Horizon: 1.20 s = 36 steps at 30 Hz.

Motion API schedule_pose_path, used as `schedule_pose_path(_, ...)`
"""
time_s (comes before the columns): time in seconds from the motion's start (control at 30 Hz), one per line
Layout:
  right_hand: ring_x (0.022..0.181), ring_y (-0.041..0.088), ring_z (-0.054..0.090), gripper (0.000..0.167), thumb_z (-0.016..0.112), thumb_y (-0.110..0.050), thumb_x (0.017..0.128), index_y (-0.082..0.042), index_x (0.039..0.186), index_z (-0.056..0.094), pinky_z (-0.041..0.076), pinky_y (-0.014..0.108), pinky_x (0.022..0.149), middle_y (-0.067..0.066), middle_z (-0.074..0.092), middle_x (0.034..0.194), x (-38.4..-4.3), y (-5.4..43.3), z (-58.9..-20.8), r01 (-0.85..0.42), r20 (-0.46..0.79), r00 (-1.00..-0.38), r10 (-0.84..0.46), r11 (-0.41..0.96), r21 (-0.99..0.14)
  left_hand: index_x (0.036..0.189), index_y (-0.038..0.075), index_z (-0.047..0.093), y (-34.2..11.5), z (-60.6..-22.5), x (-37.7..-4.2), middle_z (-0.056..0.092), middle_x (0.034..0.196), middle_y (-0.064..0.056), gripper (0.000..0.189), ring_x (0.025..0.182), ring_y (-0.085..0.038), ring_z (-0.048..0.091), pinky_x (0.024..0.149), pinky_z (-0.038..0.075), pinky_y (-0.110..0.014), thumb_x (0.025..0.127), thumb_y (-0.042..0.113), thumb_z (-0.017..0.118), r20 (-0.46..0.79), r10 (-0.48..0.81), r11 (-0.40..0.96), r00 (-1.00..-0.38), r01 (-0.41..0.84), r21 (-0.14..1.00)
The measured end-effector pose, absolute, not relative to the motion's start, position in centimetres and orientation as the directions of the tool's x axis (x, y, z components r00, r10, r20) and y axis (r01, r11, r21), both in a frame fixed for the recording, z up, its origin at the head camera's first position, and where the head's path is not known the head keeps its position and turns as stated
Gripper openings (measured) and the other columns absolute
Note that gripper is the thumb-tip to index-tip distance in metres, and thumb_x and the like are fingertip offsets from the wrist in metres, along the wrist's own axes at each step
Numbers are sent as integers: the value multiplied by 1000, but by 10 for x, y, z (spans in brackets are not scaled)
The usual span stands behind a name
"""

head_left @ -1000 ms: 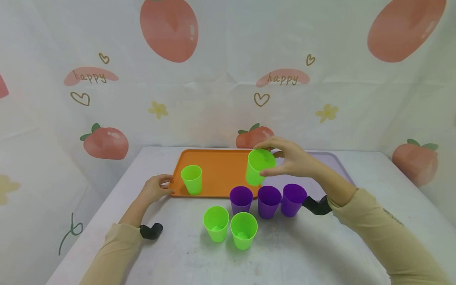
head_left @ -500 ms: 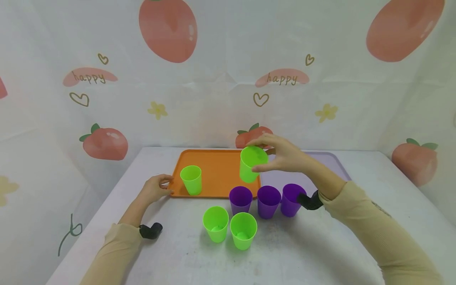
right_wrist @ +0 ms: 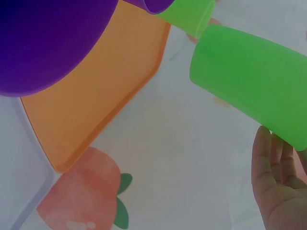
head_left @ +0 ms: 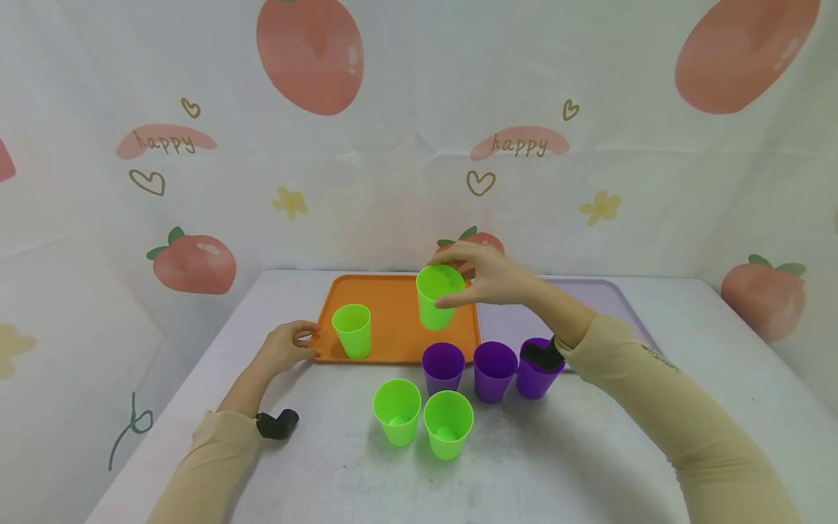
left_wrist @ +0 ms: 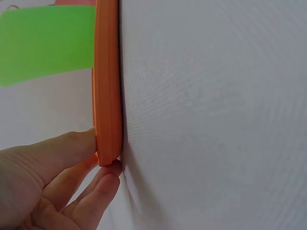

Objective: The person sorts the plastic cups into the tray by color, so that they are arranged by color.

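Observation:
My right hand point(head_left: 489, 275) holds a green plastic cup point(head_left: 432, 314) near its rim, in the air above the right part of the orange tray point(head_left: 393, 298). In the right wrist view its fingers point(right_wrist: 261, 158) touch the wide end of the cup. Another green cup point(head_left: 354, 333) stands upright at the tray's front left. At that tray's left edge my left hand point(head_left: 285, 349) pinches the rim, with thumb and fingers around the corner in the left wrist view. My right forearm hides part of the lavender tray point(head_left: 605, 302).
In front of the trays stand three purple cups in a row: the left one point(head_left: 443, 367), the middle one point(head_left: 494, 372) and the right one point(head_left: 535, 386). Nearer to me are two green cups, left point(head_left: 398, 415) and right point(head_left: 448, 428). A printed cloth point(head_left: 393, 182) hangs behind.
My right hand has carried the green cup leftward and slightly up, from the border between the trays to over the orange one. The left hand stays put.

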State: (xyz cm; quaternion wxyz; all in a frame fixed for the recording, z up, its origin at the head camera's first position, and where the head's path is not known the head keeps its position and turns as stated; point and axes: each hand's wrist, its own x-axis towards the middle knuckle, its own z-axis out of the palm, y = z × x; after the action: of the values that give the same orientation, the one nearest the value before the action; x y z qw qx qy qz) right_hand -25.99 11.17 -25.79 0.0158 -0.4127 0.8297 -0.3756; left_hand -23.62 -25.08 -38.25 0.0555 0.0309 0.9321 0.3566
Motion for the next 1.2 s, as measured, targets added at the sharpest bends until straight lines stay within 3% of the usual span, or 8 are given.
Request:
schedule_pose_path(0.5,96,23,58,50,80,-11,71,-2,116,60,57,33,82,11,60,106,-277,83,-271,-632,223,-650,-727,353,-690,125,-6,52,-252,-384,-236,52,129,-28,49,114,-43,56,90,53,-44,81,6,69,-84,106,739,-991,22,673)
schedule_pose_path(1.2,108,24,54,57,78,-26,74,-5,124,59,53,27,84,8,60,120,-289,51,-286,-628,84,-647,-757,468,-622,125,-7,51,-251,-381,-233,50,130,-29,48,115,-44,55,90,53,-44,82,6,68,-89,104,748,-991,18,664)
